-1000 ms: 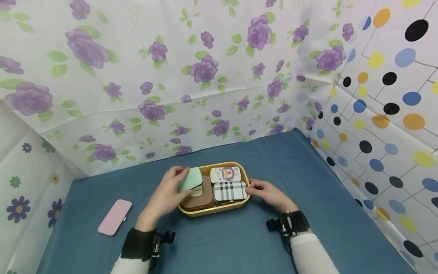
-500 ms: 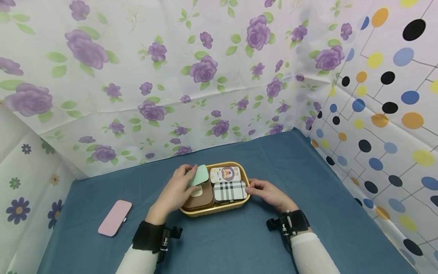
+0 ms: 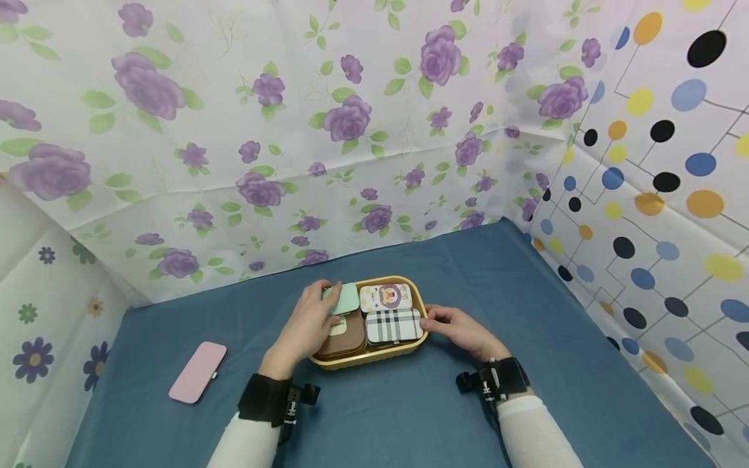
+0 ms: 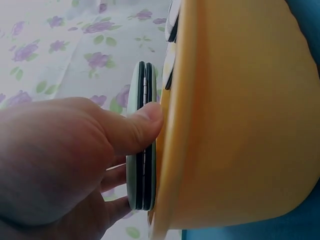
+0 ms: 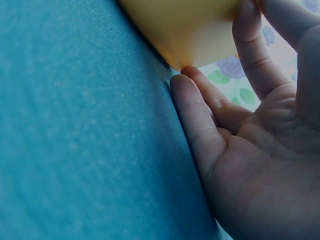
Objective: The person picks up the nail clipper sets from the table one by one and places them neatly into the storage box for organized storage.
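Observation:
My left hand [image 3: 307,318] pinches a slim mint-green hinged case [image 3: 347,299] between thumb and fingers, at the back left of a yellow oval basket [image 3: 374,356]. In the left wrist view the case [image 4: 134,180] shows a metal hinge between dark edges and stands just above the basket's rim [image 4: 175,120]. My right hand [image 3: 462,330] grips the basket's right end, its thumb over the rim. In the right wrist view, the lower fingers [image 5: 192,105] lie by the basket's base. Inside the basket are a brown case [image 3: 351,339], a plaid case [image 3: 393,326] and a cartoon-print case [image 3: 374,299].
A pink case [image 3: 197,372] lies on the blue cloth [image 3: 386,416] to the left of the basket. Behind stands a floral sheet [image 3: 304,130], with a dotted sheet [image 3: 655,214] on the right.
My left hand has moved right with the mint-green case, which has gone from tilted over the brown case to lying flatter at the back left. My right hand has stayed at the basket.

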Demonstrator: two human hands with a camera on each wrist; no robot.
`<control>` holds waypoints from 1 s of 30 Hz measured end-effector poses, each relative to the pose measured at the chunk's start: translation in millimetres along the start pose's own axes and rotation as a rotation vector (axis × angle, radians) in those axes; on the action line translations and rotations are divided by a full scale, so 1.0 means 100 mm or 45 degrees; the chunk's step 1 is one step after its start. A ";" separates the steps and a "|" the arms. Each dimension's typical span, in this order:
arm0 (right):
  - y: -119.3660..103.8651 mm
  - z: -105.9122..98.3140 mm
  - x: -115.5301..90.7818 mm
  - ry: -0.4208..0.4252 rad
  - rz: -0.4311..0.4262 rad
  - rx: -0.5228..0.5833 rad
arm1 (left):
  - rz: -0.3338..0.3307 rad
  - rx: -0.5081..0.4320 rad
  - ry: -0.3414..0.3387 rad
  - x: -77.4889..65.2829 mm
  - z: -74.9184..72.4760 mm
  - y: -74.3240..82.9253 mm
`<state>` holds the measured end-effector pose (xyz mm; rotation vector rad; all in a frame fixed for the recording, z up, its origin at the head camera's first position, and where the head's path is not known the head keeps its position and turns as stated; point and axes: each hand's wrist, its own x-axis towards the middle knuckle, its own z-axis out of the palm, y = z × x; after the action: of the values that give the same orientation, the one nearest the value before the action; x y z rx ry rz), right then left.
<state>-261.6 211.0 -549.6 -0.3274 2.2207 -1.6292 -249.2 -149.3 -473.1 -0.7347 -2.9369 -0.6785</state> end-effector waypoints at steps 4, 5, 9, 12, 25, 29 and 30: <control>0.02 0.00 0.00 -0.001 -0.006 0.001 | 0.003 0.004 -0.013 0.02 0.03 -0.01; 0.02 0.00 0.00 -0.001 -0.007 -0.001 | 0.005 0.005 -0.017 0.03 0.03 -0.02; 0.02 0.00 0.00 -0.004 -0.011 0.001 | 0.006 0.009 -0.032 0.04 0.04 -0.02; 0.01 0.00 0.00 -0.006 -0.016 0.006 | 0.001 0.000 -0.034 0.05 0.05 -0.01; -0.01 -0.01 -0.01 0.007 -0.001 -0.007 | 0.038 -0.046 -0.074 0.07 0.12 -0.08; -0.03 -0.01 -0.02 0.004 0.003 -0.015 | 0.026 -0.050 -0.070 0.04 0.12 -0.07; -0.03 -0.01 -0.02 0.002 0.003 -0.015 | 0.021 -0.049 -0.069 0.04 0.12 -0.07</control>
<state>-260.0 211.3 -546.3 -0.3270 2.2318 -1.6164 -254.9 -148.2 -485.9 -0.7916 -2.9706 -0.7273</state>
